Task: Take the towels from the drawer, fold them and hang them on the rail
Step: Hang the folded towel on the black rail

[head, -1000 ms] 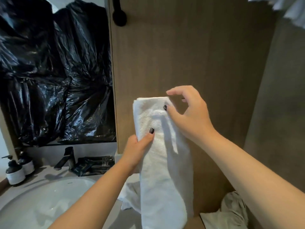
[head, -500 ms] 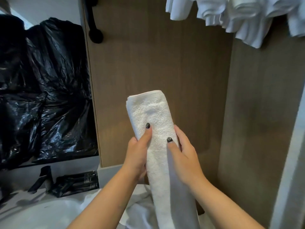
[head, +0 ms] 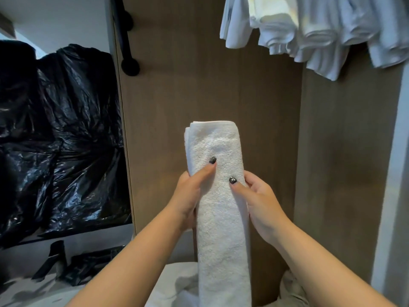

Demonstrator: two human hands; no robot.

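Both hands, left (head: 188, 193) and right (head: 259, 200), pinch a folded white towel (head: 221, 218) held upright below hung towels (head: 309, 29); the rail itself apparently hidden. Soft, light, floppy: best gripped mid-length.

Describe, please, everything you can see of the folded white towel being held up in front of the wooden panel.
The folded towel is white terry cloth, folded into a long narrow strip and held upright, its folded top end showing layered edges at the left. The left hand and right hand grip it from either side, thumbs on its front. Its lower end runs out of view.
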